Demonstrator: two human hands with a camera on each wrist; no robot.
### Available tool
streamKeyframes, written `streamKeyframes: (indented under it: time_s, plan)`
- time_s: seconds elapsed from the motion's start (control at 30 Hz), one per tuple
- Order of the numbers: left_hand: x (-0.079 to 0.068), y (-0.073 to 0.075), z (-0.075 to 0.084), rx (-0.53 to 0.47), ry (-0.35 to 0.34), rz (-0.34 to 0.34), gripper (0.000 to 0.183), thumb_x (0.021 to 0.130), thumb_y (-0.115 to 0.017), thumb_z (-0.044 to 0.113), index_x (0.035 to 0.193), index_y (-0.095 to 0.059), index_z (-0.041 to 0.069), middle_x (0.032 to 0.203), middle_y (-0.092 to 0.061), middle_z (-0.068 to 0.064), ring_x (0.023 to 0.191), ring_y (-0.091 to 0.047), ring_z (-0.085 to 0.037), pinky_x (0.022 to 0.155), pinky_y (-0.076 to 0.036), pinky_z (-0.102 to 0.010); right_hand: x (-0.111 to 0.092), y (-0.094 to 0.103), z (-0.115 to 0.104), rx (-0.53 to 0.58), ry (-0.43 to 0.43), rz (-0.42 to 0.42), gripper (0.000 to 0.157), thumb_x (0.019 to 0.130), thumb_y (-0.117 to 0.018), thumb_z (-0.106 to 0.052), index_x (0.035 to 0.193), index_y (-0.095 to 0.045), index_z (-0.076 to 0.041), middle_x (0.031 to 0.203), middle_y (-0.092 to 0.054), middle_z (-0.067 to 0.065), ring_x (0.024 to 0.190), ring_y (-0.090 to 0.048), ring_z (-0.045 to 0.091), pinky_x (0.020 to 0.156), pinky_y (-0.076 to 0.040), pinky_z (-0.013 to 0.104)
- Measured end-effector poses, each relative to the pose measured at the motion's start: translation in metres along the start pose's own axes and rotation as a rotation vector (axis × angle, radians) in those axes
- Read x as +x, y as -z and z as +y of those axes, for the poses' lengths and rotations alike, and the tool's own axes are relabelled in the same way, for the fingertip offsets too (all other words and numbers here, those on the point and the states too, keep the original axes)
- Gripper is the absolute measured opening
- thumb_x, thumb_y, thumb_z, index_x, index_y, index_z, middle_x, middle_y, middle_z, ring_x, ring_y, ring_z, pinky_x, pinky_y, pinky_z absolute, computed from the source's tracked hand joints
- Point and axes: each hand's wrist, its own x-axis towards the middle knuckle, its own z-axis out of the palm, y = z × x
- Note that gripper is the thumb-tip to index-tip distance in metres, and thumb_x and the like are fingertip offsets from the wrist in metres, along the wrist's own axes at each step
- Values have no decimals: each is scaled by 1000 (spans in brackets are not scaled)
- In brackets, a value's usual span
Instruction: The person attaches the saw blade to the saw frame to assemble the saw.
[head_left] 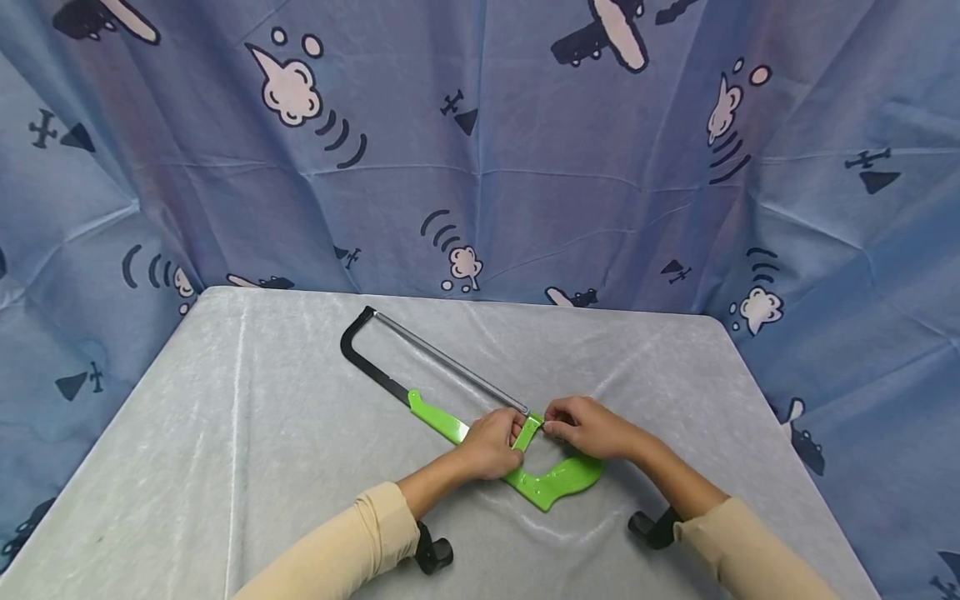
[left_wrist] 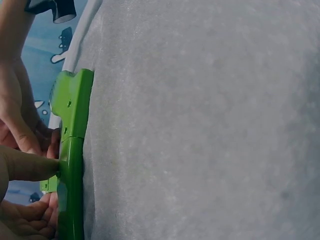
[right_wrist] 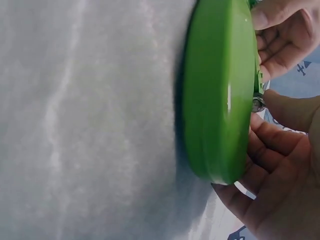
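A hacksaw (head_left: 570,479) with a green handle lies on the table, its black front frame (head_left: 375,372) pointing to the far left. A long silvery metal strip (head_left: 450,363) spans from the front tip to the green post near the handle. My left hand (head_left: 489,446) grips the green frame by that post, thumb on the near side. At the post's outer side, my right hand (head_left: 592,427) pinches a small metal nut (right_wrist: 258,103) between thumb and fingers. In the right wrist view the green handle (right_wrist: 215,100) hides part of the right fingers.
A pale grey cloth covers the table (head_left: 300,467). Behind it hangs a blue patterned curtain (head_left: 405,108). Black wrist mounts (head_left: 433,550) show beneath both beige sleeves (head_left: 352,533).
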Motion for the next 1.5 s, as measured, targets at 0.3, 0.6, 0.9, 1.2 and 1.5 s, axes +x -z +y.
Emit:
streamKeyframes:
  time_s: [0.3, 0.6, 0.9, 1.2, 1.5]
  plan:
    - [-1, 1, 1, 11, 1, 2, 32, 67, -64, 4, 98, -57, 9, 83, -56, 0, 72, -45, -5, 68, -37, -20, 0, 1, 2, 71, -12, -34, 16, 94, -51, -13, 89, -62, -3, 67, -52, 0, 59, -46, 8, 54, -40, 23]
    - [-2, 2, 2, 3, 6, -4, 33, 67, -64, 4, 99, -57, 8, 83, -55, 1, 72, -45, -6, 67, -37, -21, 2, -3, 0, 159, 0, -30, 25, 96, -40, -1, 79, -57, 8, 68, -52, 15, 56, -40, 7, 54, -35, 23]
    - [-2, 3, 2, -4, 10, -5, 34, 67, -65, 4, 100, -57, 8, 83, -55, 1, 72, -46, -6, 68, -37, -21, 5, -2, 8, 263, -48, -99, 29, 98, -38, -8, 80, -57, 6, 69, -52, 11, 56, -39, 9, 54, -35, 23]
    - [-2, 2, 1, -11, 7, -7, 33, 67, -65, 2, 99, -57, 9, 82, -54, 1, 72, -45, -6, 66, -37, -21, 6, -1, 1, 309, -164, -110, 30, 98, -37, -7, 81, -57, 8, 69, -52, 7, 58, -40, 16, 55, -35, 23]
    - [0, 2, 1, -47, 31, -29, 35, 67, -67, 1, 100, -56, 10, 83, -53, 3, 73, -46, -7, 67, -38, -21, 5, 0, 1, 354, -210, -115, 32, 98, -36, -10, 82, -56, 8, 70, -52, 6, 60, -40, 16, 55, -34, 23]
